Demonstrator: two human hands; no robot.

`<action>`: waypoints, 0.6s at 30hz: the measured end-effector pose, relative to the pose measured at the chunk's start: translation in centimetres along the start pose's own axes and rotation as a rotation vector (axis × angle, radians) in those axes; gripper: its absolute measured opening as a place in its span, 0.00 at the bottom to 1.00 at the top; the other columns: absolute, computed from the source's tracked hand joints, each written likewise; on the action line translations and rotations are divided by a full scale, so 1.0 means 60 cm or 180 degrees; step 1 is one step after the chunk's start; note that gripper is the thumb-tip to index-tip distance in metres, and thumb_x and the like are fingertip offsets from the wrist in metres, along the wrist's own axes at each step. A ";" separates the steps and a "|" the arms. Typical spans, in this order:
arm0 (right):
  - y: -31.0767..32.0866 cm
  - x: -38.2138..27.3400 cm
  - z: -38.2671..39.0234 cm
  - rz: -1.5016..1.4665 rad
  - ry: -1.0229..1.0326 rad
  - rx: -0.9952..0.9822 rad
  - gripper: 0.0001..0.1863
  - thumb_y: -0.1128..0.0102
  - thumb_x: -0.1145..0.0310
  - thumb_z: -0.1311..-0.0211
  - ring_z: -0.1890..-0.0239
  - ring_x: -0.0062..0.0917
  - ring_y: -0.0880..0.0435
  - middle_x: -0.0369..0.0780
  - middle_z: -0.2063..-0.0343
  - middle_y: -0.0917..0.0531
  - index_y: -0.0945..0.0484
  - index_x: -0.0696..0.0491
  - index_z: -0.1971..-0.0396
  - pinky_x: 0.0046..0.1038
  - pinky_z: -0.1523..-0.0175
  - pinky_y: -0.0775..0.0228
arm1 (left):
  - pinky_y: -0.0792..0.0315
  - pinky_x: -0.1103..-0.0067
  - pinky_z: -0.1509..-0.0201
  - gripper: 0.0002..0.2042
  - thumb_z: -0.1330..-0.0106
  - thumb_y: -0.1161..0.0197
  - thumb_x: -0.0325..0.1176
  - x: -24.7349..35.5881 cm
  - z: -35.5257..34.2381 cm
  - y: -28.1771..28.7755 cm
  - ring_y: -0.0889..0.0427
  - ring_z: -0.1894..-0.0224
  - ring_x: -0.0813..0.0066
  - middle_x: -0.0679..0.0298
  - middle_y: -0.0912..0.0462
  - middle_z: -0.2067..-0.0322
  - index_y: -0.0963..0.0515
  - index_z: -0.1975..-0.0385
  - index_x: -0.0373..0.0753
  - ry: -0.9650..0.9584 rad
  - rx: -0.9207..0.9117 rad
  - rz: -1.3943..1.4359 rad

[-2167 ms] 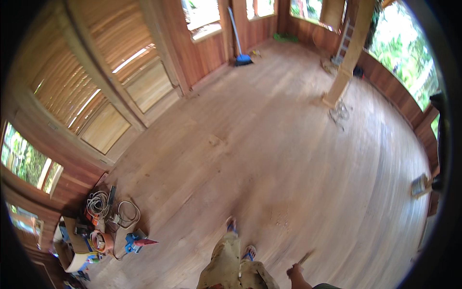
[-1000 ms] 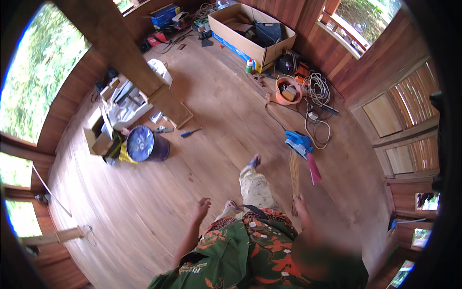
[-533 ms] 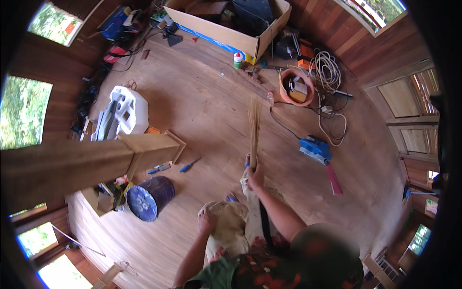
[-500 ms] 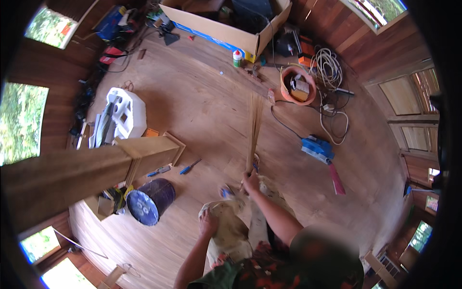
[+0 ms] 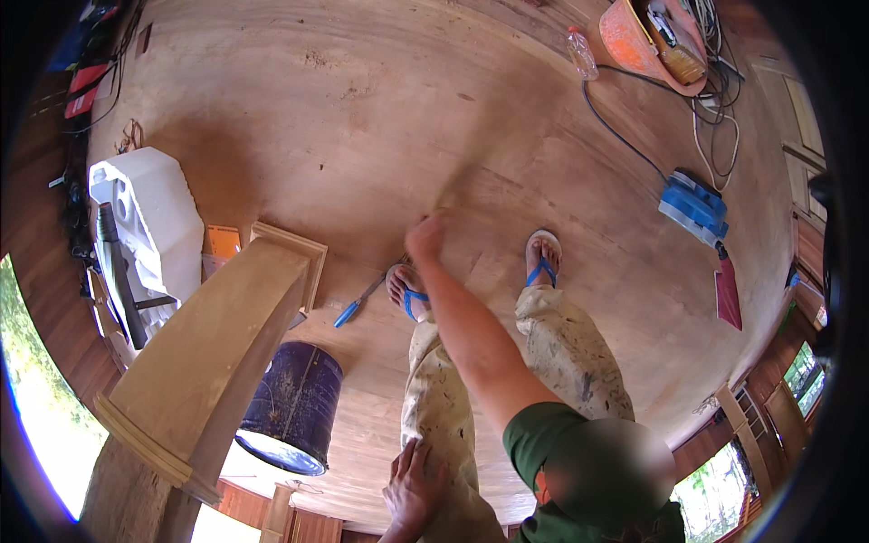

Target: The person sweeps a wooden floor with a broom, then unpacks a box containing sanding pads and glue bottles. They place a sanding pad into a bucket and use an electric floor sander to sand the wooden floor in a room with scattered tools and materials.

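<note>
In the head view, the right hand (image 5: pixel 425 238) is curled around a motion-blurred tan stick broom (image 5: pixel 462 176), slanting up-right over the brown plank floor (image 5: pixel 362 136); its arm reaches forward between the legs. The left hand (image 5: pixel 416 484), fingers slightly parted, rests on beige, stained trousers (image 5: pixel 438 380). Leftward stand a square wooden post (image 5: pixel 213 335) and dark-blue drum (image 5: pixel 294 398).

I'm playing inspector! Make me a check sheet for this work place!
Surface: wooden floor, scattered specks.
Things in use: broom, blurred.
Clutter: blue power tool, orange container, dark blue bucket, white foam block.
Hands: right hand grips the broom; left hand rests on the left trouser leg.
Cables: black cord runs to the blue power tool; white cord loops nearby.
Surroundings: wooden post at left; window openings on both sides.
</note>
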State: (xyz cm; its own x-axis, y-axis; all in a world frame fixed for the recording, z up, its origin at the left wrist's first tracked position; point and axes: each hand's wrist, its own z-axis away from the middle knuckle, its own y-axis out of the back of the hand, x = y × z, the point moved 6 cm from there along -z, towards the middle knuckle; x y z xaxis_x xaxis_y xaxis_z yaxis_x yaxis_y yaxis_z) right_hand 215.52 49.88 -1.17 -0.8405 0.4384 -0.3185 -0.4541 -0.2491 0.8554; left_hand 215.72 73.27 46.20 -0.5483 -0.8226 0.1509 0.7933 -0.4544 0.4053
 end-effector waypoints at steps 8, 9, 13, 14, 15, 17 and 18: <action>0.211 -0.137 0.045 -0.1110 0.0524 -0.0767 0.24 0.43 0.58 0.27 0.64 0.53 0.13 0.58 0.66 0.14 0.33 0.61 0.43 0.54 0.58 0.22 | 0.22 0.56 0.37 0.27 0.37 0.31 0.49 0.042 -0.012 0.012 0.25 0.31 0.51 0.56 0.24 0.32 0.21 0.39 0.46 -0.0152 -0.0185 -0.0053; 0.226 -0.119 0.019 -0.1262 -0.0151 -0.0470 0.22 0.43 0.58 0.27 0.63 0.55 0.13 0.57 0.66 0.14 0.33 0.59 0.46 0.54 0.59 0.22 | 0.22 0.55 0.37 0.27 0.37 0.31 0.49 0.041 -0.015 0.012 0.26 0.31 0.51 0.56 0.25 0.32 0.21 0.38 0.46 -0.0129 -0.0229 -0.0041; 0.151 -0.215 -0.126 -0.1573 -0.0166 -0.1507 0.24 0.43 0.57 0.28 0.63 0.56 0.13 0.58 0.67 0.14 0.33 0.57 0.41 0.54 0.57 0.21 | 0.24 0.56 0.34 0.28 0.37 0.31 0.49 0.037 -0.019 0.014 0.26 0.31 0.52 0.56 0.24 0.32 0.21 0.38 0.45 -0.0124 -0.0174 -0.0071; 0.145 -0.281 -0.146 -0.1287 0.0888 -0.1467 0.23 0.42 0.58 0.28 0.67 0.56 0.13 0.58 0.71 0.15 0.33 0.58 0.44 0.52 0.62 0.21 | 0.25 0.56 0.34 0.28 0.37 0.31 0.48 0.035 -0.020 0.014 0.26 0.31 0.52 0.56 0.24 0.32 0.21 0.38 0.44 -0.0072 -0.0199 -0.0078; 0.140 -0.332 -0.144 -0.0852 0.1715 -0.1468 0.21 0.41 0.59 0.28 0.71 0.56 0.14 0.57 0.75 0.16 0.32 0.59 0.47 0.51 0.67 0.21 | 0.25 0.56 0.33 0.28 0.37 0.32 0.48 0.037 -0.017 0.016 0.26 0.31 0.52 0.56 0.24 0.32 0.21 0.38 0.44 -0.0105 -0.0172 -0.0081; 0.147 -0.358 -0.101 -0.0700 0.1746 -0.1542 0.23 0.40 0.57 0.28 0.70 0.56 0.14 0.58 0.74 0.16 0.32 0.59 0.46 0.51 0.66 0.21 | 0.26 0.58 0.32 0.27 0.36 0.32 0.47 0.041 -0.017 0.019 0.27 0.30 0.52 0.57 0.24 0.32 0.21 0.39 0.42 -0.0101 -0.0211 0.0055; 0.166 -0.367 -0.079 -0.0769 0.1921 -0.1408 0.24 0.40 0.56 0.29 0.70 0.56 0.14 0.59 0.74 0.16 0.31 0.59 0.46 0.52 0.66 0.21 | 0.26 0.58 0.32 0.27 0.36 0.33 0.47 0.046 -0.017 0.023 0.27 0.30 0.52 0.57 0.24 0.32 0.21 0.39 0.42 -0.0104 -0.0206 0.0090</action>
State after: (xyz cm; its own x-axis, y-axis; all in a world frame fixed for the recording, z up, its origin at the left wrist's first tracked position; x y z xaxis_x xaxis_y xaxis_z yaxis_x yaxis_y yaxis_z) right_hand 228.09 33.68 12.45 -0.6613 0.0108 -0.7500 -0.6137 -0.5828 0.5327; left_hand 215.57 70.05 46.22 -0.5330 -0.8243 0.1912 0.8234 -0.4533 0.3413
